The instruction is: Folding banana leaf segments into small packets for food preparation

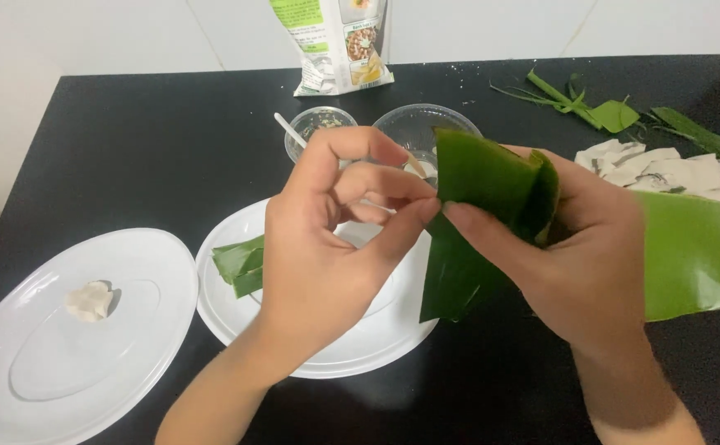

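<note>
Over a black table (129, 148) both my hands hold a broad green leaf (479, 210) that is bent into a fold. My right hand (578, 255) wraps around the folded part, thumb pressed on its front. My left hand (335, 239) pinches the leaf's left edge between thumb and fingers. The leaf's other end (689, 255) sticks out to the right behind my right hand. Below the hands lies a white oval plate (236, 317) with a small folded leaf parcel (240, 265) on its left side.
A second white oval plate (80, 338) at the left carries a small pale lump (90, 301). Two clear plastic bowls (319, 128) (413, 125) stand behind my hands, one with a white spoon. A food packet (339, 41) stands at the back. Leaf scraps (607, 111) and crumpled paper (673, 173) lie at the right.
</note>
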